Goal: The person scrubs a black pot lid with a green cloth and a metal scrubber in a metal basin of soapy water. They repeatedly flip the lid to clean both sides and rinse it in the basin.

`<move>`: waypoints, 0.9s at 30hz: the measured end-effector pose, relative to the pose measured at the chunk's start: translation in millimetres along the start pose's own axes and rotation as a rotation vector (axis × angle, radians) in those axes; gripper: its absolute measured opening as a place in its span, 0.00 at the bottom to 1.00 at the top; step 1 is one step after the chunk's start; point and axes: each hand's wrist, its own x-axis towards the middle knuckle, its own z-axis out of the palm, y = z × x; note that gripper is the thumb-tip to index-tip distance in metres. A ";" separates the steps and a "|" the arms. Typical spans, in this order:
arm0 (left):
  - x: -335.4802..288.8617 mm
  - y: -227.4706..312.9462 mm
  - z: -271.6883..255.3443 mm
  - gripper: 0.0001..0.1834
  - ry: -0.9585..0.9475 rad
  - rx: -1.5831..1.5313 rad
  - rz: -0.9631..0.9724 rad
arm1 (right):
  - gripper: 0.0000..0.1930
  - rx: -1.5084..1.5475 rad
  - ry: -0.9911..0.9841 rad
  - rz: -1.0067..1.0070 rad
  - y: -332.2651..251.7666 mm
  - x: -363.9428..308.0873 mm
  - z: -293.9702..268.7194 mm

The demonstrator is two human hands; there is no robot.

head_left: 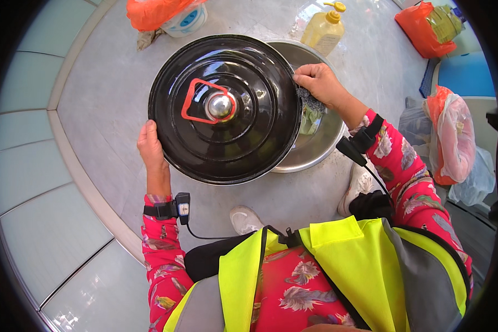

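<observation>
A large, round black pot lid [249,145] is held up in front of me, its glossy top facing me. It has a silver knob [219,105] with a red loop handle [190,105]. My left hand [151,145] grips the lid's left edge, fingers hidden beneath. At the right edge my right hand [322,86] is closed on a grey steel wool scrubber [310,100] pressed against the rim. Below the lid's right side stands a metal basin [334,143], partly covered, with something pale green [311,122] inside.
A yellow pump bottle [323,30] stands beyond the basin. A white bucket [185,21] with an orange bag is at the far left. Orange [418,27] and clear plastic bags [456,133] lie along the right. Glass panels [33,171] border the grey floor on the left.
</observation>
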 end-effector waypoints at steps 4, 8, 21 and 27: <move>2.8 -1.1 2.8 0.15 -0.009 -0.032 0.005 | 0.09 -0.107 0.110 -0.041 9.1 1.8 2.8; 3.3 -1.1 1.2 0.15 0.012 0.006 -0.005 | 0.09 -0.189 -0.005 -0.114 13.0 -1.1 -0.1; 0.2 11.6 12.7 0.13 -0.046 0.095 0.110 | 0.12 -0.310 0.095 -0.269 21.2 -0.9 -1.7; 0.4 7.9 14.0 0.15 -0.037 0.151 0.132 | 0.13 -0.274 0.035 -0.223 28.6 -3.1 -6.3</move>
